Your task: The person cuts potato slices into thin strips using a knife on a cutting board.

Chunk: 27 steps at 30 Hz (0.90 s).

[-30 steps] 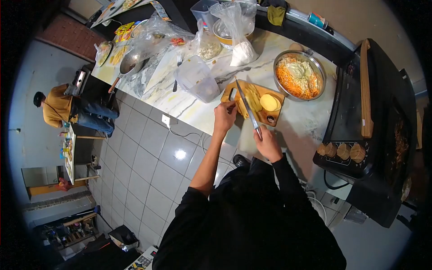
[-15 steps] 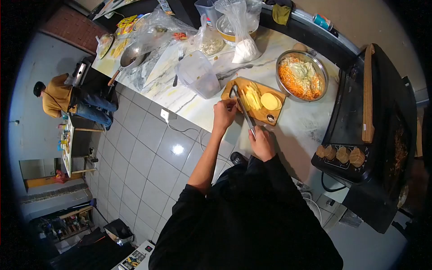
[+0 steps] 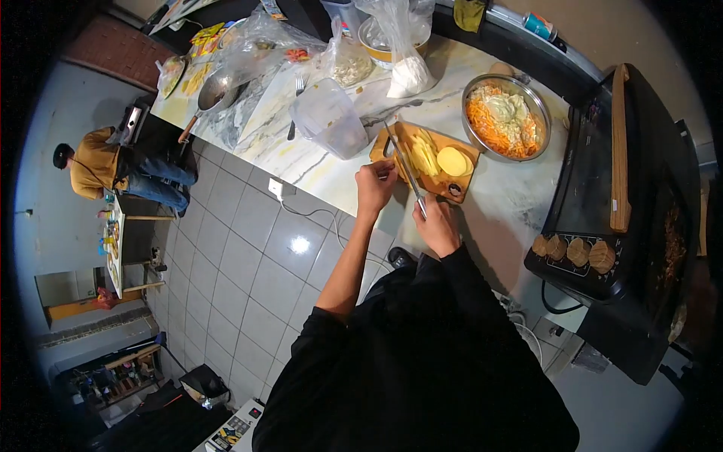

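My right hand (image 3: 437, 225) is wrapped round the handle of a knife (image 3: 407, 164), its blade slanting up and left across a wooden cutting board (image 3: 468, 185). Beside the blade lie pale yellow strips (image 3: 425, 155), which look like cut potato, and to their right a stack of round slices (image 3: 453, 162). My left hand (image 3: 375, 186) is closed at the board's near left edge, fingertips drawn together; what they hold, if anything, is hidden. Behind the board's right end stands a steel bowl (image 3: 544, 124) of shredded orange and pale vegetables.
A black oven (image 3: 580, 203) stands at the right. Left of the board are a clear plastic tub (image 3: 329, 120), a fork (image 3: 299, 84) and a pan (image 3: 213, 96). A bag of white powder (image 3: 410, 75) sits behind. Another person (image 3: 105, 162) stands across the tiled floor.
The knife tip has moved up and slightly left, beyond the board's far edge. My right hand has shifted a little, still gripping the handle. My left hand stays nearly in place.
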### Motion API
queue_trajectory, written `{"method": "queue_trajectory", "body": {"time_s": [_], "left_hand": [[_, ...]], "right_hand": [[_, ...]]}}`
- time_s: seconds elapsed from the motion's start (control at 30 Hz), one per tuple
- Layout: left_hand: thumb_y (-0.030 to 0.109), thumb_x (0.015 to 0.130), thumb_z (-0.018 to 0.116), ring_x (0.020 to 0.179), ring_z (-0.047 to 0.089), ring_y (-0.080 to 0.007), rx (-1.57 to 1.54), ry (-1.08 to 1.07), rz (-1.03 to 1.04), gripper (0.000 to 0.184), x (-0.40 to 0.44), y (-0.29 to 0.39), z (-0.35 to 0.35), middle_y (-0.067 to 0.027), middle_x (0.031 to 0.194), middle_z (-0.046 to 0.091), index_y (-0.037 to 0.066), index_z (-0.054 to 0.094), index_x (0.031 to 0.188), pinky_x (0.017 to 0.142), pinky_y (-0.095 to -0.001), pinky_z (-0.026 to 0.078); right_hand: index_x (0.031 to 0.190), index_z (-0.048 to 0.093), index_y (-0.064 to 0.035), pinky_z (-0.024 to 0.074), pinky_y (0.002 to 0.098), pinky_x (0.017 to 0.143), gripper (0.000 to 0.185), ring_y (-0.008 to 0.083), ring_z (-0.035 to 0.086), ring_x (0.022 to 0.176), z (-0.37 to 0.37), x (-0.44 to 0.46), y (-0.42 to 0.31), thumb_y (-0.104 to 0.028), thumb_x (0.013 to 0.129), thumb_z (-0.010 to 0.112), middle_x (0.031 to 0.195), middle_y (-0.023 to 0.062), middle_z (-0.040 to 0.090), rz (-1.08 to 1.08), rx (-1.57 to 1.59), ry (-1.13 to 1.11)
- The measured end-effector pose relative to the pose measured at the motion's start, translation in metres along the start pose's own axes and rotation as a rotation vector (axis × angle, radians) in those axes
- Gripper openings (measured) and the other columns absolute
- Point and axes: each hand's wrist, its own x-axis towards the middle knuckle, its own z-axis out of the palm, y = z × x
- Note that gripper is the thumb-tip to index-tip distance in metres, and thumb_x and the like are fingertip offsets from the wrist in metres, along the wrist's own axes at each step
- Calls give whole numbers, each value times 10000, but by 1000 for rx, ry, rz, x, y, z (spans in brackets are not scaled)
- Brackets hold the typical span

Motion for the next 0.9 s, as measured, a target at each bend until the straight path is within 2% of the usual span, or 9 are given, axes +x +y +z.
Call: {"method": "queue_trajectory", "body": {"time_s": [0.17,0.27,0.33,0.43,0.47,0.53,0.63,0.73,0.9], "left_hand": [[74,835,720,850,744,-243,14,-35,-23,242,0,2,-3,-191,939,743,-83,709,1018,764,-323,586],[92,843,723,886,739,-240,30,-58,-45,271,-1,6,-5,-193,961,742,-79,707,1051,791,-326,580],[90,839,726,884,739,-230,50,-57,-35,273,-1,5,-4,-190,947,745,-80,707,1052,793,-322,573],[80,834,720,874,740,-221,28,-50,-63,258,0,-1,-3,-181,931,748,-67,714,1046,796,-319,564],[63,827,715,844,744,-217,37,-29,-21,232,0,-3,-2,-172,913,749,-69,716,1017,775,-310,569],[46,819,710,814,748,-213,45,-12,17,206,0,-3,-1,-163,895,750,-71,719,988,753,-301,574],[39,816,702,811,747,-213,48,-10,-1,207,0,0,-2,-170,887,749,-71,718,991,753,-298,573],[36,814,704,808,747,-208,19,-1,-6,208,1,-2,-1,-167,883,750,-72,717,991,755,-294,573],[26,817,701,814,746,-199,-37,-1,-78,204,1,-3,0,-150,882,753,-68,713,997,761,-289,572]], "right_hand": [[866,558,0,491,538,632,190,447,631,716,-4,-6,-10,-175,894,628,726,224,645,18,-56,10],[874,561,-2,488,549,651,195,456,626,737,-2,-8,-10,-183,897,629,730,248,635,11,-15,-29],[963,563,-21,485,559,665,180,472,626,749,1,-9,-9,-193,919,597,818,257,639,61,-56,-83],[984,550,-13,502,539,629,197,456,645,722,6,-10,-10,-185,905,607,833,259,642,33,-128,-53],[984,550,-13,502,539,629,197,456,645,722,7,-11,-10,-185,905,607,833,259,642,38,-129,-54],[1041,526,26,501,554,631,249,460,641,702,5,-11,-16,-197,937,562,724,250,649,21,-253,-82],[1065,502,49,524,541,631,285,451,661,716,13,-6,-12,-211,952,534,736,256,660,35,-357,-121],[1053,492,53,542,531,628,291,443,674,710,4,-3,-17,-218,957,535,738,255,670,55,-322,-165],[1000,484,30,549,525,617,268,434,679,689,9,-3,-14,-235,973,523,734,245,677,84,-380,-180]]}}
